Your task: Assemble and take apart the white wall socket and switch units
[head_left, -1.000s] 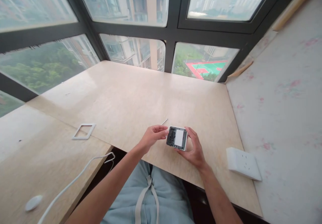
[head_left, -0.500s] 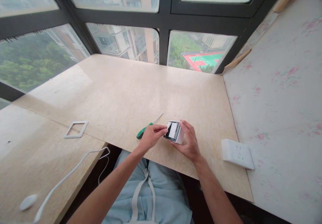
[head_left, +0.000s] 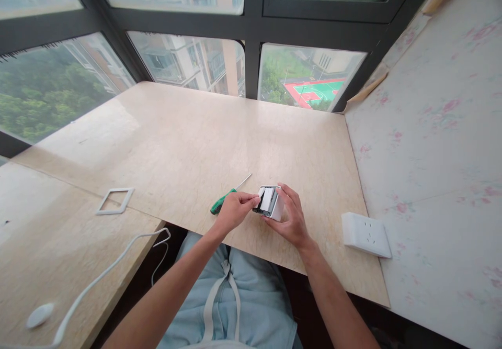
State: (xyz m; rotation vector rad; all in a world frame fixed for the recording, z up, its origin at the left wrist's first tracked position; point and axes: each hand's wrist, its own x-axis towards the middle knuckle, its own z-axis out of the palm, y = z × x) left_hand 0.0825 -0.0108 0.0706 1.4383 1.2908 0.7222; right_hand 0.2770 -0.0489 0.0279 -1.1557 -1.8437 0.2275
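Observation:
Both hands hold a small square wall-switch module (head_left: 268, 201) with a white body and a dark open back, just above the near edge of the beige table (head_left: 219, 139). My right hand (head_left: 290, 218) cups it from the right with fingers wrapped around its side. My left hand (head_left: 234, 210) pinches its left edge with fingertips together. A green-handled screwdriver (head_left: 227, 196) lies on the table right behind my left hand, its metal shaft pointing away to the upper right.
A white socket plate (head_left: 365, 235) lies at the right by a floral-patterned surface (head_left: 439, 171). A white square frame (head_left: 115, 201) rests at the left. A white cable (head_left: 98, 281) with an oval piece (head_left: 38, 315) runs over the lower-left tabletop. Windows (head_left: 188, 66) stand behind.
The switch module has been turned from facing up to standing more on edge. The view has tilted down, and the green screwdriver handle has come into sight behind my left hand.

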